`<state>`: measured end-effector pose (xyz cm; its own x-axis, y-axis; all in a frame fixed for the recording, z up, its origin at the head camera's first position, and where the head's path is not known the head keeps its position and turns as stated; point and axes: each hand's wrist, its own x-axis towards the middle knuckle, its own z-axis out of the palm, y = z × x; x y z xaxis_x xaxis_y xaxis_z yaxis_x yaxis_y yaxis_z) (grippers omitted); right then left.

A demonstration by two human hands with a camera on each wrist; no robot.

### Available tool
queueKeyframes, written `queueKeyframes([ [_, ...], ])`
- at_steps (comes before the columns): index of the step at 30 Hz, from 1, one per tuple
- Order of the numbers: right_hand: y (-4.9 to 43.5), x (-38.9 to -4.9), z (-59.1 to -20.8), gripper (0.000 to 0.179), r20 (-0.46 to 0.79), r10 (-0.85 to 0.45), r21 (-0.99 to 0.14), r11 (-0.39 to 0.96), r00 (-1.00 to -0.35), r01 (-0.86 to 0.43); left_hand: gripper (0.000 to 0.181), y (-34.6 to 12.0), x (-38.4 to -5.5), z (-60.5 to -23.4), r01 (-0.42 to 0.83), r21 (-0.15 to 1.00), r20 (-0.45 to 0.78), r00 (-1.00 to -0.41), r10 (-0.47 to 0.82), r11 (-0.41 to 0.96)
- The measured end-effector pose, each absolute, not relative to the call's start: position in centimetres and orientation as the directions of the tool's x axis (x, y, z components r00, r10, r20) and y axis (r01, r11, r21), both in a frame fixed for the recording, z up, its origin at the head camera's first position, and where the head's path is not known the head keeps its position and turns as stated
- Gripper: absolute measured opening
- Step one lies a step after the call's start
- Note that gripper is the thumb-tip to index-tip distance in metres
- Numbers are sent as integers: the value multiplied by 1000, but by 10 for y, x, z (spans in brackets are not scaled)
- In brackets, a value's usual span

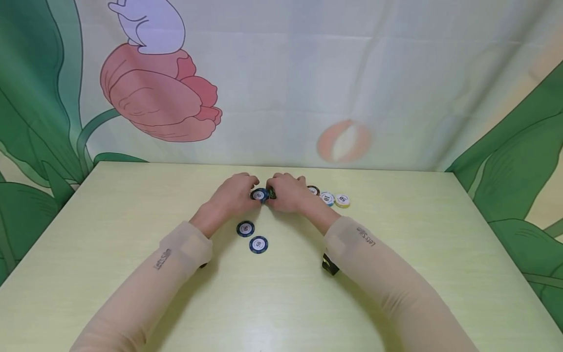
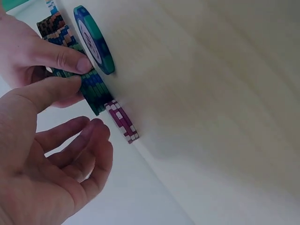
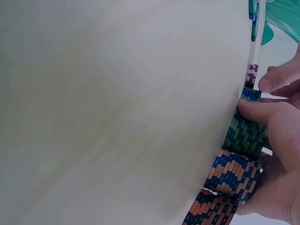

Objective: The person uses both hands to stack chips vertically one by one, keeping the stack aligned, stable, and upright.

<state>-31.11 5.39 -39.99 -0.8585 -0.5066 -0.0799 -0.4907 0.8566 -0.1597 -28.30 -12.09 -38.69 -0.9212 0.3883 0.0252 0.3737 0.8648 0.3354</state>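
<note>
Between the two hands stands a stack of blue-and-green poker chips. My left hand is at its left side, fingers loosely bent; in the left wrist view its thumb comes right up to the stack, while the other fingers are apart from it. My right hand grips the neighbouring stack of green chips, its thumb across the near side where the two stacks meet. A short stack of purple-and-white chips stands beyond the blue-and-green one, hidden by the left hand in the head view.
Two loose blue chips lie nearer me. Blue-and-orange chips and orange-and-black chips continue the row rightward, followed by light-blue chips and yellow chips. A printed curtain hangs behind the table.
</note>
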Motion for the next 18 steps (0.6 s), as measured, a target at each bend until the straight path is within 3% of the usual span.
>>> queueKeyframes([
  [18,53,-310,-399,30,-81,-501,-156,860,-862,-485,25,-120,-285,-388,339,346,24,-935,353,875],
])
